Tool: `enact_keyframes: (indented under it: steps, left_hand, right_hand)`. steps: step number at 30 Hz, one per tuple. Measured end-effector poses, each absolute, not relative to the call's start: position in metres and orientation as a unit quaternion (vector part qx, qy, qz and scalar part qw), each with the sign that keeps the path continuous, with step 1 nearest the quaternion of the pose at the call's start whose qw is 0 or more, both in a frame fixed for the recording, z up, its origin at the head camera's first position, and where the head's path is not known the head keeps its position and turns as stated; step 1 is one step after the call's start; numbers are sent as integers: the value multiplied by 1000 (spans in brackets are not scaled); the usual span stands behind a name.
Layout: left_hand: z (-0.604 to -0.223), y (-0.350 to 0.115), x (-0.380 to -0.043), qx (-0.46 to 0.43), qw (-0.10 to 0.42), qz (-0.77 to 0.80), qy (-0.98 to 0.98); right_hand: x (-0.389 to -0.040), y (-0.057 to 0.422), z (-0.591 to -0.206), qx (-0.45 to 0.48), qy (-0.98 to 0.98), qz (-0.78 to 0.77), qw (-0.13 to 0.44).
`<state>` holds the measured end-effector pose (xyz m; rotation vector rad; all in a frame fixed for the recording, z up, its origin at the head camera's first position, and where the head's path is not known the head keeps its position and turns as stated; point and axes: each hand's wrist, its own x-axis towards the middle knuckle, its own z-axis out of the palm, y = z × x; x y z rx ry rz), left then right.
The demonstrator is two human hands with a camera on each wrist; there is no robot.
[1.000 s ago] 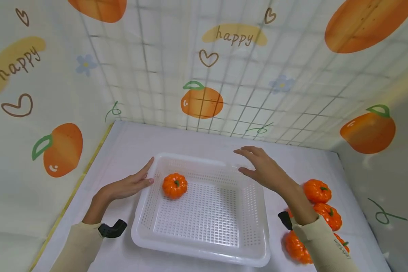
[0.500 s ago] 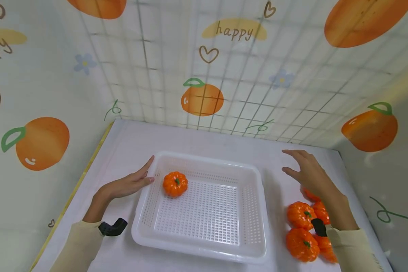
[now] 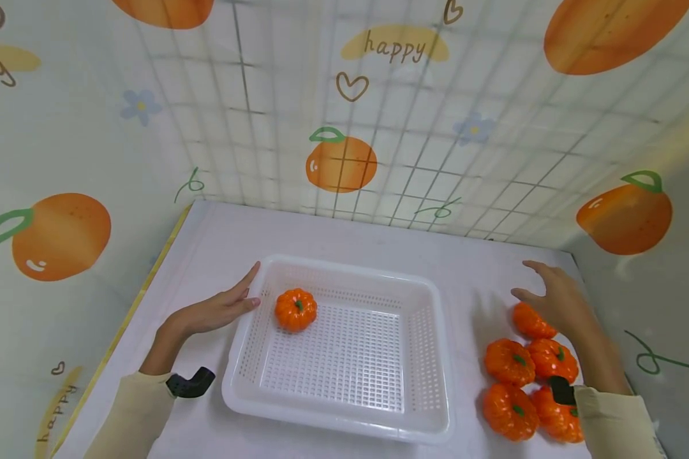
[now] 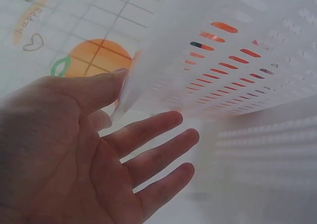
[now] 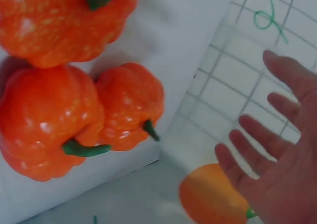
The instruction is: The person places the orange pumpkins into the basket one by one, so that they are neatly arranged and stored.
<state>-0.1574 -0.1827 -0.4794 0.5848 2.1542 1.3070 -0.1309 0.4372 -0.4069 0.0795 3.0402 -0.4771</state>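
In the head view, a white perforated plastic basket (image 3: pixel 425 357) holds one small orange toy pumpkin (image 3: pixel 295 310) near its far left corner. My left hand (image 3: pixel 215 312) touches the basket's left rim with extended fingers. The left wrist view shows that hand (image 4: pixel 109 149) with several fingers stretched out beneath the basket wall (image 4: pixel 198 16). On the right, my right hand (image 3: pixel 559 303) hovers with parted fingers by the farthest pumpkin (image 3: pixel 533 322) of a cluster. Nothing lies in its grasp. The right wrist view has this hand (image 5: pixel 277 149) apart from a green-stemmed pumpkin (image 5: pixel 131 105).
Several orange pumpkins (image 3: pixel 509 362) sit grouped right of the basket on a white tabletop (image 3: pixel 333 239). Fruit-printed cloth (image 3: pixel 275 127) hangs at the back and sides, with a grid showing behind it. Yellow tape (image 3: pixel 149 280) runs along the left table edge.
My right hand has moved from above the basket's far right corner rightward to the pumpkin cluster. The left hand stays at the rim, and the pumpkin in the basket has not moved.
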Motion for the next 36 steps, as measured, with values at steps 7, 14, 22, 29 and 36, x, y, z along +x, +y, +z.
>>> enact_keyframes:
  steps: [7,14,22,29,36]
  left_hand:
    - [-478,-182,-157,210,275,484,804]
    - [-475,-181,-157,206,277,484,804]
    - [-474,-181,-158,206,277,485,803]
    - [-472,-179,-159,203,280,485,803]
    - [-471,-178,-159,202,284,485,802]
  right_hand:
    - [-130,458,-419,98,982,-156,41]
    - [-127,478,-433,119,982,-141,51]
    - [-130,488,-442,175,956,-176,158]
    - [-134,486,-451,231,927,-196,223]
    - [-136,481,-452,224,931,-192,215]
